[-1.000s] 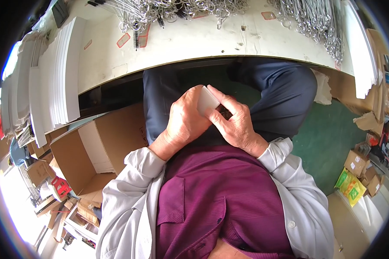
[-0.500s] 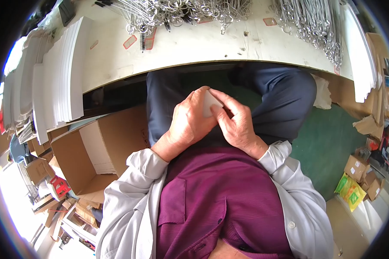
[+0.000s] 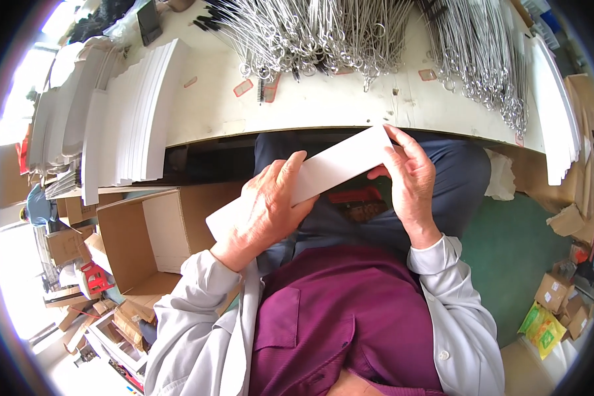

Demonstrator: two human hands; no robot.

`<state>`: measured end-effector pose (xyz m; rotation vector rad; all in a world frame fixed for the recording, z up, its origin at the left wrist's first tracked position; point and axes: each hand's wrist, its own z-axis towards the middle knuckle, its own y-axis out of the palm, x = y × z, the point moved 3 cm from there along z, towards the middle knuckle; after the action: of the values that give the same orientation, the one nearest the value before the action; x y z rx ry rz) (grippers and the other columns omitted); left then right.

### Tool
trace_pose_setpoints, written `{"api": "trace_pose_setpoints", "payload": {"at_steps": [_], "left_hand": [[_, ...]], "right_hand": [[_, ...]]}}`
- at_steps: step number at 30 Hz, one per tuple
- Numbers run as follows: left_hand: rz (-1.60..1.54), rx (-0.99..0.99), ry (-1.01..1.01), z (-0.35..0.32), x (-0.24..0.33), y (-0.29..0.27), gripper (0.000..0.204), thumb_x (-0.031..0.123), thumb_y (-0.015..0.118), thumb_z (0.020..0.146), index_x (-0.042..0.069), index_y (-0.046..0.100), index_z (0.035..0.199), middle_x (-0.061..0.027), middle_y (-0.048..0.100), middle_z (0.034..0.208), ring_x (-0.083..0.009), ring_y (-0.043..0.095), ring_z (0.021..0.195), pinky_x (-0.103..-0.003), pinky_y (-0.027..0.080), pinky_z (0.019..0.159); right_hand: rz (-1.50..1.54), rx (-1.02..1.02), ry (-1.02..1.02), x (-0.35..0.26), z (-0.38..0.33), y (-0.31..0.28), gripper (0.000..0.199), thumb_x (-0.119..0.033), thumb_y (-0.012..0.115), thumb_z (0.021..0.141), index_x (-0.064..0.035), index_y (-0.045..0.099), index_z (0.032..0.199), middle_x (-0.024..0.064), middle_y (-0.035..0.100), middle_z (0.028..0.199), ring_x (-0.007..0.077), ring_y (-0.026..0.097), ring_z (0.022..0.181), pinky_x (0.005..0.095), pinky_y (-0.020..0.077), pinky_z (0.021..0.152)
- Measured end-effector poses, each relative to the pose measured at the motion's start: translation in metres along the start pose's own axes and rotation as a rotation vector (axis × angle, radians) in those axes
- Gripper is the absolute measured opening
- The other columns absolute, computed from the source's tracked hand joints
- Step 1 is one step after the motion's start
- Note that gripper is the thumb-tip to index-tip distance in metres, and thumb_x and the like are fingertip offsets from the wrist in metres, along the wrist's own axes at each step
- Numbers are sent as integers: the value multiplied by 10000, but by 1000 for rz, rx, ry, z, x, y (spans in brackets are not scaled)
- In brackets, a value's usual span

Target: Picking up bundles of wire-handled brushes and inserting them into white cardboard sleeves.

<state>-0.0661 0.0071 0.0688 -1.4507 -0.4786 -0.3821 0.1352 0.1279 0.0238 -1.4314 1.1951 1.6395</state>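
Observation:
A long, narrow white cardboard box (image 3: 343, 162) slants across my lap, its upper right end close to the table's front edge. My left hand (image 3: 267, 204) is wrapped around its lower left half, thumb and fingers along the sides. At the other end, my right hand (image 3: 412, 181) grips the box's tip between fingers and thumb. The inside of the box does not show. On the table beyond lies a big pile of thin wire brushes (image 3: 323, 39) with looped ends towards me. A second bundle of looped wire brushes (image 3: 485, 66) lies farther right.
Rows of white flat boxes (image 3: 135, 125) stand at the table's left, and more white boxes (image 3: 553, 112) at its right edge. An open brown carton (image 3: 135, 241) sits on the left below the table (image 3: 211, 112). Small cartons (image 3: 553, 292) and a yellow-green bag (image 3: 541, 330) lie at right.
The box, earlier seen nearly end-on between my close hands, now shows its long side. My hands have moved apart, the right one to the box's far end. The view has shifted slightly.

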Motion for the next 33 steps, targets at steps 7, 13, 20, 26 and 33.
{"api": "trace_pose_setpoints", "payload": {"at_steps": [7,13,20,26,33], "left_hand": [[133,108,195,26,-13,-26,674,137,869,746,14,571,1338,-206,664,1189,-421,650,1095,-482,526,946],[145,82,82,41,-35,-45,644,96,847,758,8,584,1339,-214,657,1221,-427,622,1148,-478,500,984],[205,98,113,52,-64,-53,637,63,837,743,12,576,1322,-195,647,1169,-408,612,1119,-484,472,1014],[182,113,-2,59,-68,-70,653,48,849,738,21,597,1339,-199,660,1209,-423,614,1145,-470,487,1001],[164,45,95,63,-65,-58,681,57,857,735,57,602,1366,-195,648,1243,-417,586,1203,-480,464,1043]], "right_hand": [[38,-19,32,-7,14,1,431,-113,651,1024,61,543,1403,120,746,1059,152,720,857,281,597,713],[-98,-63,-4,-2,26,2,407,-135,665,1024,54,571,1372,115,746,1023,137,700,826,266,578,710],[-199,-3,-100,-9,37,-12,265,-141,668,1026,21,672,1235,112,754,1023,113,690,821,251,566,723],[-291,79,-154,-13,47,-31,209,-104,662,1022,25,701,1180,95,758,1001,110,694,794,246,560,705],[-299,121,-136,-11,58,-39,206,-119,662,1022,29,711,1156,93,754,992,105,689,772,226,551,611]]}}
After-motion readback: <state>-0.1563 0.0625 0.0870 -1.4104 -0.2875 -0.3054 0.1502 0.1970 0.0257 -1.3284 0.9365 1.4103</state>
